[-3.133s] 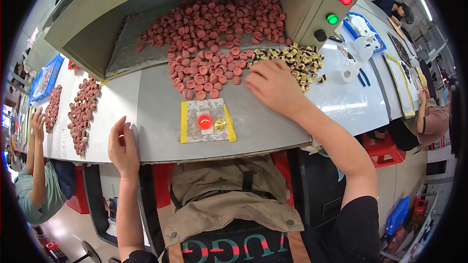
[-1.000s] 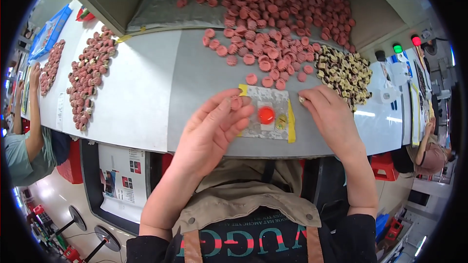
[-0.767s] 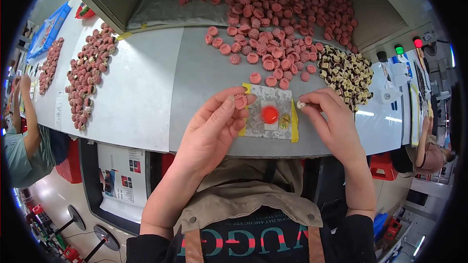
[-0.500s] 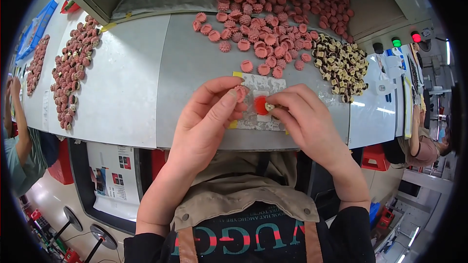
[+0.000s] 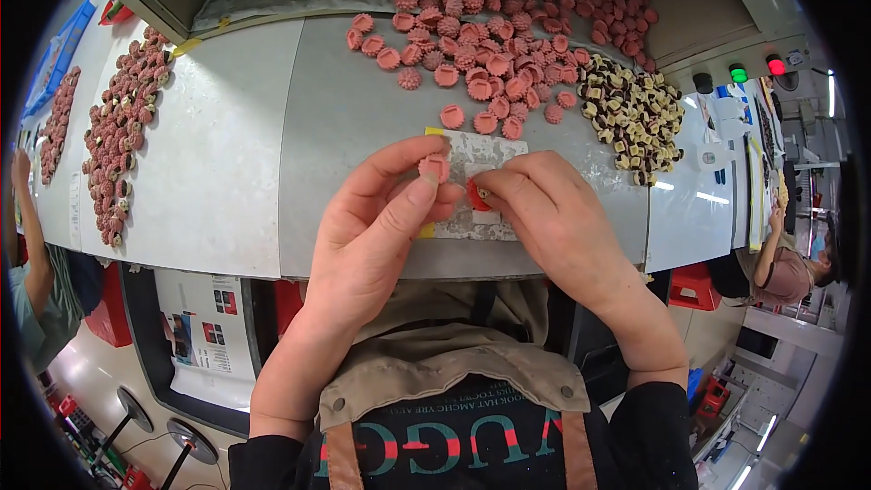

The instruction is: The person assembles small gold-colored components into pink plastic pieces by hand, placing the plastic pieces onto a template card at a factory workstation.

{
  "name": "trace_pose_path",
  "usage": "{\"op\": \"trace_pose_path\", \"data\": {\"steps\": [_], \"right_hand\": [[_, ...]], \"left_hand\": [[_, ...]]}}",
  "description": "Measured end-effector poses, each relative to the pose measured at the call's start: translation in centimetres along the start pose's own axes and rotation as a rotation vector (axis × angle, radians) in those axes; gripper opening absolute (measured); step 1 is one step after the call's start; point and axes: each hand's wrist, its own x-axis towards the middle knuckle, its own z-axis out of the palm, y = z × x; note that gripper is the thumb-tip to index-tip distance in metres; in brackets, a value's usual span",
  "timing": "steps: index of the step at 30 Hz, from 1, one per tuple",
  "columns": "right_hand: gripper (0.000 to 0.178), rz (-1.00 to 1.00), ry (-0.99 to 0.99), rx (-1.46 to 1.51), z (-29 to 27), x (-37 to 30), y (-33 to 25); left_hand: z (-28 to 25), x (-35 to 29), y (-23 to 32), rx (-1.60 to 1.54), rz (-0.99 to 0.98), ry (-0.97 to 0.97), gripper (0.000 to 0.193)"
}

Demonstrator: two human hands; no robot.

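Observation:
Between thumb and fingertips my left hand holds a round pink scalloped piece, its recessed face showing. My right hand is closed in a pinch on a small piece, mostly hidden by the fingers; it looked cream coloured half a second ago. Those fingertips are over a round red spot on a worn white board with yellow tape at its edges. Beyond both hands lies a large heap of similar pink pieces. To its right is a pile of small cream-and-dark-brown pieces.
Joined pink pieces lie in a long pile at the left. A metal housing with green and red lights overhangs the far right. One co-worker is at the left edge, another at the right. A dark-edged bin stands below the table.
My right fingertips have moved slightly left, with the small piece now over the red spot. The pink piece in my left hand has tilted to show more of its recessed face.

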Motion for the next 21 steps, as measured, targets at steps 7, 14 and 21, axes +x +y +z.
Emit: {"op": "trace_pose_path", "data": {"steps": [7,14,21], "right_hand": [[0.027,-0.004,0.009,0.029,-0.1,-0.3,0.2],[0.02,0.129,0.069,0.294,-0.3,-0.9,-0.1],[0.02,0.234,0.136,0.572,-1.9,-0.6,-0.9]], "left_hand": [[-0.3,-0.1,0.0,-0.059,0.029,-0.041,0.033],[0.1,-0.1,0.2,0.009,-0.066,-0.039,0.03],[1.0,-0.3,0.7,0.102,-0.129,-0.068,0.032]]}}
